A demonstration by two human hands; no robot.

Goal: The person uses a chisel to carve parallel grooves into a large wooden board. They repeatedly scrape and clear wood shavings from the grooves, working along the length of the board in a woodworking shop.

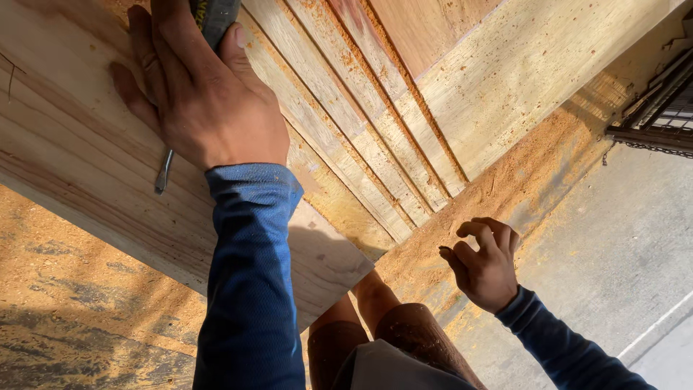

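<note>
Your left hand (209,101) grips a dark tool (213,18), cut off at the top edge, on the plank (65,159); your right hand (485,263) hangs half-curled, holding nothing.

The plank (79,144) is pale tan with darker grain lines. The boards (375,130) beyond it are reddish-brown and cream, speckled with orange sawdust (462,224). Both sleeves (249,289) are deep blue. The floor (621,238) is grey; the tool (213,18) is dark grey.

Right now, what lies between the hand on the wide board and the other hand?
In the head view, between the left hand and the empty right hand lie stacked narrow planks and a sawdust strip.
</note>
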